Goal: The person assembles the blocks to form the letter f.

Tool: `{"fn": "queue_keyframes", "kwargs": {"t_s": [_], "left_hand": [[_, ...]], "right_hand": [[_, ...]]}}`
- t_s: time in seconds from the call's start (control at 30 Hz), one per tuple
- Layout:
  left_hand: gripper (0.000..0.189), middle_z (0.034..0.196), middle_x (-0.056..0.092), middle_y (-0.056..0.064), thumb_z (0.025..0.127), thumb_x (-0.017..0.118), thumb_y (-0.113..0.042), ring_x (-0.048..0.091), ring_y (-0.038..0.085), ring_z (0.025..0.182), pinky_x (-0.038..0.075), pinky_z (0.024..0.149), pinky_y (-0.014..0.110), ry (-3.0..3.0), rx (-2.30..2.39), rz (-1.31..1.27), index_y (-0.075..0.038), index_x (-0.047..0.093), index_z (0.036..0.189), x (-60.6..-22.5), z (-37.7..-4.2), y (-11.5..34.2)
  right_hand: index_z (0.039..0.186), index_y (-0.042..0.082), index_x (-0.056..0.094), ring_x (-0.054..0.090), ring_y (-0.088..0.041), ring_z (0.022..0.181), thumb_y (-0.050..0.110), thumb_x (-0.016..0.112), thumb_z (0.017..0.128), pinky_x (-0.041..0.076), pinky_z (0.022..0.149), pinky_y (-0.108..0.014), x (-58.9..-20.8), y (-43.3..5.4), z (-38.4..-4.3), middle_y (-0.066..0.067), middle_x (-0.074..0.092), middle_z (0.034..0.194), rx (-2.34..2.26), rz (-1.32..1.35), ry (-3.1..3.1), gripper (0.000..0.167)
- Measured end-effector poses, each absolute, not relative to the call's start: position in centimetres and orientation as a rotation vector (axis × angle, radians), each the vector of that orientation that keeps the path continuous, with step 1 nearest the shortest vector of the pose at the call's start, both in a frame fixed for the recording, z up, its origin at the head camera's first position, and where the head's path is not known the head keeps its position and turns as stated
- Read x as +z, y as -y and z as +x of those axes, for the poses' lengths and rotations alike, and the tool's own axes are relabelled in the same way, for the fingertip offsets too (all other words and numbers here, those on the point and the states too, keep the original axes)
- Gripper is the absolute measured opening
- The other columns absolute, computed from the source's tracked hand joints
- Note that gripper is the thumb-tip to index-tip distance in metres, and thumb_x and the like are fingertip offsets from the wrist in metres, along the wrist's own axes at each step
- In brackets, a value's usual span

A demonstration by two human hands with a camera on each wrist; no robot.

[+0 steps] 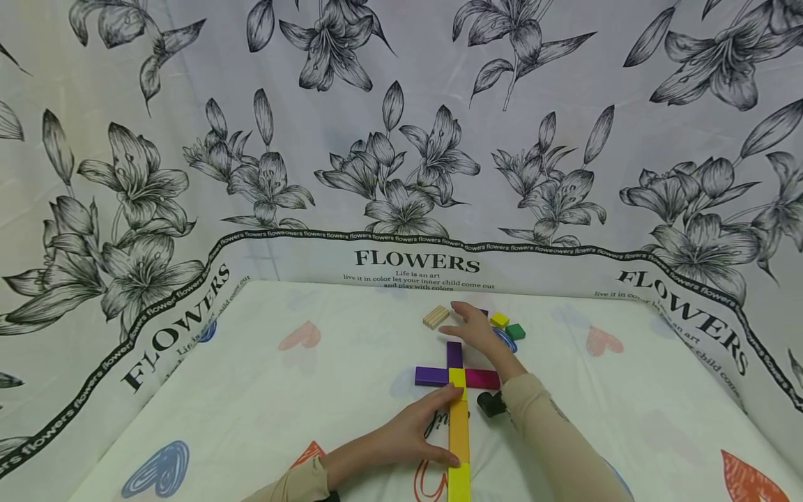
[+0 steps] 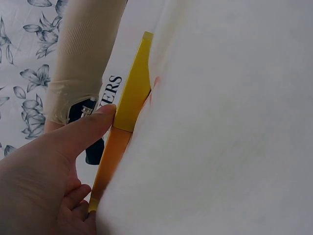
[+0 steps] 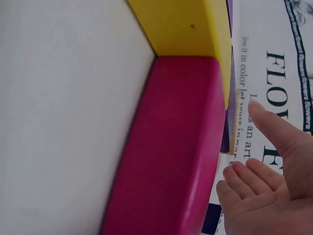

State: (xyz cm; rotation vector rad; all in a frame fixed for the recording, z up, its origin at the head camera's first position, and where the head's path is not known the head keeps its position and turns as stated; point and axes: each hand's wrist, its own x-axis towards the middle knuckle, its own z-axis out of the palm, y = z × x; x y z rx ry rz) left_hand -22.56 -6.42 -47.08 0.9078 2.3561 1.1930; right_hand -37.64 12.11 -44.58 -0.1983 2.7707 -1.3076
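The block cross [image 1: 459, 432] has four arms laid, loose blocks [image 1: 515, 331] unjoined, the left hand [image 1: 404, 434] spread against it, the right hand [image 1: 478, 330] spread, empty.

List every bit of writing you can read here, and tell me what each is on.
"FLOWERS": hanging cloth, three times in the head view.
"Life is an art": same cloth, below the centre "FLOWERS".
"live it in color let your inner child come out": same cloth.
"and play with colors": same cloth.
"flowers", repeated: the cloth's black band.
Black script on the table cover: partly hidden, unreadable.
Marks on the black wrist device: too blurred.
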Motion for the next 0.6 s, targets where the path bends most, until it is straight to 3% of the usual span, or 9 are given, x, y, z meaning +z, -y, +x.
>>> {"fn": "queue_keyframes", "kwargs": {"t_s": [0.6], "left_hand": [[0.088,0.161,0.027,-0.009,0.081,0.076,-0.045,0.025,0.018,0.15,0.031,0.119,0.049,-2.337,1.199,0.893,-0.032,0.028,0.153,-47.0,-22.66,6.37]], "right_hand": [[0.145,0.006,0.044,0.042,-0.034,0.139,0.025,0.075,0.086,0.035,0.118,-0.049,-44.5,-11.25,-38.58,-0.015,0.047,0.15,-1.185,-0.217,-2.8,0.069]]}}
